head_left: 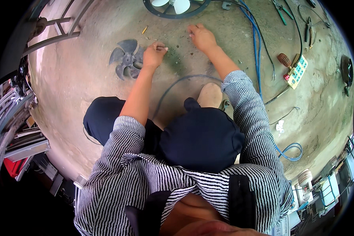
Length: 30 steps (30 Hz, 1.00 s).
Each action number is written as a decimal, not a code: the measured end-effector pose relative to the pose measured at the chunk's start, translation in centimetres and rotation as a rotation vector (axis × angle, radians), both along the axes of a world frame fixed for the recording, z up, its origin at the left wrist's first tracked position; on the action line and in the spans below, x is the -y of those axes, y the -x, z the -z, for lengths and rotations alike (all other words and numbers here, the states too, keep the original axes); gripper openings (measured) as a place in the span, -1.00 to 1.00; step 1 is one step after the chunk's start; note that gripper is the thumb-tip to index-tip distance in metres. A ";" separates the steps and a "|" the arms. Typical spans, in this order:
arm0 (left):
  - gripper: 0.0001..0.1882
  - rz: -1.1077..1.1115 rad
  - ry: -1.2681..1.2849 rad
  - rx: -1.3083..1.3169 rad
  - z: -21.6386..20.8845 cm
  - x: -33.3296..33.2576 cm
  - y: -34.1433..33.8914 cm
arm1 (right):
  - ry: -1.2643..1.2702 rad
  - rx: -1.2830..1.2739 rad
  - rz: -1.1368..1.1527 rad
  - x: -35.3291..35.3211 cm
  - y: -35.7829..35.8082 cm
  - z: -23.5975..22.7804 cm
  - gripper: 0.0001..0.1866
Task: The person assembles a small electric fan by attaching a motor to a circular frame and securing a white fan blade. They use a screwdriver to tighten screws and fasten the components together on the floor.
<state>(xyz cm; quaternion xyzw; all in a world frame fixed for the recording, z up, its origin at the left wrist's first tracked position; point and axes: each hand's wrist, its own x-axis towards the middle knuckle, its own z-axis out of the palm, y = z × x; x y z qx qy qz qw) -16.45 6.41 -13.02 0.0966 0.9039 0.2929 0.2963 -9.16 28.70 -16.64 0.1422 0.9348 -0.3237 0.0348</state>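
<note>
My left hand (154,56) is closed in a pinch above the concrete floor, with a small shiny metal piece (167,49) at its fingertips. Beside that hand, a dark grey fan blade (121,56) lies flat, partly behind the wrist. My right hand (203,38) reaches farther forward and to the right, its fingers bent together close to the floor. Anything inside those fingers is too small to make out. Between the hands, tiny dark bits and a small ring-like metal piece (176,62) are scattered. Ahead stands a round dark fan frame (173,16) with white blades, cut off by the view's edge.
A short yellow stick (145,29) lies beyond the grey blade. Blue cable (257,51) runs along the right, near a yellow power strip (297,72). Green-handled pliers (281,15) and other hand tools lie far right. Metal legs (53,40) stand at left.
</note>
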 end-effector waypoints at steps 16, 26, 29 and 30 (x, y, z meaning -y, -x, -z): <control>-0.84 0.233 0.084 -0.277 2.2 1.2 -1.6 | 0.072 -0.107 0.091 1.5 -0.4 -0.8 -0.78; -0.83 -0.682 -0.695 0.623 2.8 3.9 -1.5 | 0.083 0.002 -0.238 7.7 -1.4 -1.1 -0.87; -0.83 -0.697 -0.909 0.812 2.1 4.6 -1.2 | 0.100 -0.011 -0.197 7.9 -1.7 -0.7 -0.89; -0.83 -0.674 -0.968 0.854 1.8 4.5 -1.3 | 0.099 -0.017 -0.207 7.9 -1.7 -0.7 -0.90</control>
